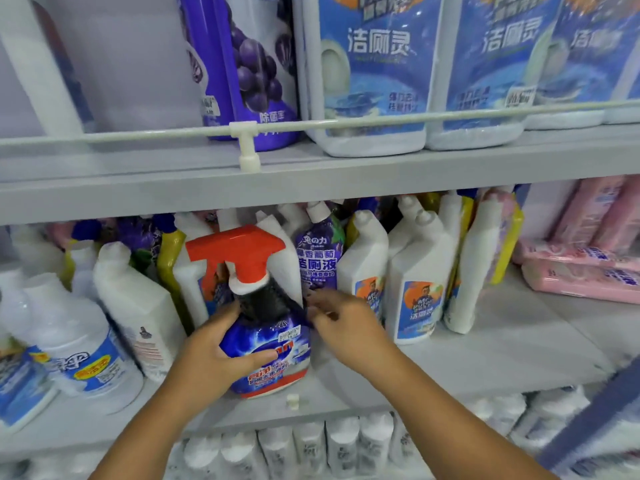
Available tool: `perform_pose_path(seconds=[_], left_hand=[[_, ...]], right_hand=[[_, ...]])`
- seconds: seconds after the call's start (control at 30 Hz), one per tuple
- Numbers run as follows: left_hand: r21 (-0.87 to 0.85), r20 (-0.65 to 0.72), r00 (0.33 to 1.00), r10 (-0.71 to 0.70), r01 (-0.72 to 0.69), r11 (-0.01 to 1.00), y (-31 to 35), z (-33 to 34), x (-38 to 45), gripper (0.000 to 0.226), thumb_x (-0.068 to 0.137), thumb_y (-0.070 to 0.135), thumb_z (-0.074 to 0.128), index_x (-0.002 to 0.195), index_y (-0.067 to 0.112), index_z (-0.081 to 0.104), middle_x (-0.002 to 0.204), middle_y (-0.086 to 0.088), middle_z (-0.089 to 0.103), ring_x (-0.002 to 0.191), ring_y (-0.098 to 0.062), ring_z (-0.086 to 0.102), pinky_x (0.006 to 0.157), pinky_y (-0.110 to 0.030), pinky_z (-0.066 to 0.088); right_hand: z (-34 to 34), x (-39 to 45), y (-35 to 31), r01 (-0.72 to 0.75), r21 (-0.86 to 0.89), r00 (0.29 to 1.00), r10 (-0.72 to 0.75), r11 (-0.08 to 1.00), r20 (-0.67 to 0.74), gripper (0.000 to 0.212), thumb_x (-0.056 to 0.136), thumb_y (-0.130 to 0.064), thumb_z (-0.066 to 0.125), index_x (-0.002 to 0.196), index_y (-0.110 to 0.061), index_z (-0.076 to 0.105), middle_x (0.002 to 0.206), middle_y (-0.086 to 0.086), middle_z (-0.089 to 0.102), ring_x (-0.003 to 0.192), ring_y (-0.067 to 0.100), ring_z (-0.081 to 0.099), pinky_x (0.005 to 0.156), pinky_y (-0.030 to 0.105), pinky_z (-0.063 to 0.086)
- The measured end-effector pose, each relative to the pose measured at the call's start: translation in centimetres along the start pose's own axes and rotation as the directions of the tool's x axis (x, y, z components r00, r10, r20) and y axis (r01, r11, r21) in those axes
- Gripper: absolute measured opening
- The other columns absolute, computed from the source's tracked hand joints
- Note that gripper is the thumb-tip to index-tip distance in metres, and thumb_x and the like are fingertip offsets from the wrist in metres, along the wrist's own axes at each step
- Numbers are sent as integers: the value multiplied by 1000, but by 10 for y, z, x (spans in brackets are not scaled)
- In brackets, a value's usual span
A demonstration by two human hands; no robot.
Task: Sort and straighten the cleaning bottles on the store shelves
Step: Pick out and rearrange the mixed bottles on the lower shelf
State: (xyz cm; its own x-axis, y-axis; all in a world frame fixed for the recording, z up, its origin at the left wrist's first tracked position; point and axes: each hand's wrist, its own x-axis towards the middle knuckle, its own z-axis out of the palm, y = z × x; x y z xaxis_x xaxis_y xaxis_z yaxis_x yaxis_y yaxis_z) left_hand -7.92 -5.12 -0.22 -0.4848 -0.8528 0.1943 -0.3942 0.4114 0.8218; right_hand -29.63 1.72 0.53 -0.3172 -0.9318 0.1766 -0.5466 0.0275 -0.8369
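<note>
A glossy blue plastic spray bottle with a red trigger head (268, 344) is standing upright near the front edge of the smooth grey middle shelf (485, 362), its rounded body narrowing to a black ribbed neck. The left hand (211, 355) is wrapping its grip around the bottle's left side, thumb lying across the shiny printed label. The right hand (343, 320) is hovering just beside the bottle's right shoulder, fingers loosely curled and holding nothing; motion blur is hiding whether the fingertips are touching the neck. Behind the bottle, white angled-neck plastic bottles with orange and blue labels (415, 289) are standing in a crowded, leaning row, and a purple grape-printed bottle with a white cap (320, 251) is rising among them. At the left, round white jugs with blue labels (86, 344) are sitting tilted. Soft pink wrapped packs (581, 275) are lying stacked at the right. On the upper shelf, large pale bottles with blue labels (374, 74) are sitting behind a thin white rail (346, 121).
</note>
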Motion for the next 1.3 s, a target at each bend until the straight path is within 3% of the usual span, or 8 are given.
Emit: perform_pose_path(seconds=[0.13,0.27,0.5,0.6,0.7,0.9,1.0,1.3], left_hand=[[6,-6,994,109,-109,994,19,17,16,79,42,85,80,113,60,56,110,31,68,101,7,65,83,-17,54],[-98,16,974,226,-224,970,42,47,29,73,46,61,95,104,77,54,110,43,63,104,16,60,89,-10,49],[-154,106,980,168,-151,976,51,95,26,80,44,57,98,109,69,53,107,63,46,104,32,49,84,6,38],[-33,67,986,152,-150,988,43,103,29,97,42,87,77,127,47,54,120,56,44,112,19,53,99,-13,46],[206,-60,979,194,-178,962,46,108,23,110,49,95,62,132,23,62,127,42,37,114,7,45,99,-28,45],[328,-624,648,436,-289,899,137,159,-34,31,83,36,67,90,6,65,92,-2,53,84,-24,55,84,-22,43],[238,-474,779,410,-335,912,183,201,-11,25,89,32,64,113,28,60,110,11,54,103,-10,58,93,-16,42],[341,-345,923,-173,295,893,199,247,82,80,78,53,80,136,14,43,132,-8,49,125,-30,48,100,-39,45]], right_hand=[[-61,-46,-3,-17,257,954,93,966,-284,21,98,-8,56,95,-20,74,85,-5,77,72,13,73,71,32,60],[-118,-53,14,4,190,801,111,982,-588,16,96,-12,61,99,-26,68,89,-5,75,85,16,72,73,26,57],[-156,-36,48,-71,68,769,98,995,-632,35,89,-26,74,120,-21,60,110,-9,61,94,6,66,78,22,55],[-171,-22,71,-53,41,718,67,998,-693,47,83,-27,80,124,-22,56,111,-9,56,93,5,62,81,27,54],[-180,-6,99,-53,67,816,82,996,-573,68,77,-30,86,134,-27,49,128,-4,54,106,6,62,87,31,56],[-195,10,131,-12,94,895,53,995,-442,46,77,-31,70,121,-33,56,108,-13,65,98,9,64,77,26,53],[-208,3,141,-9,178,901,86,984,-426,42,85,-16,68,122,-31,56,97,-20,64,89,5,62,64,5,42],[-238,-19,163,14,249,960,57,968,-274,41,88,-10,68,117,-33,52,99,-22,64,86,-20,59,65,1,45]])
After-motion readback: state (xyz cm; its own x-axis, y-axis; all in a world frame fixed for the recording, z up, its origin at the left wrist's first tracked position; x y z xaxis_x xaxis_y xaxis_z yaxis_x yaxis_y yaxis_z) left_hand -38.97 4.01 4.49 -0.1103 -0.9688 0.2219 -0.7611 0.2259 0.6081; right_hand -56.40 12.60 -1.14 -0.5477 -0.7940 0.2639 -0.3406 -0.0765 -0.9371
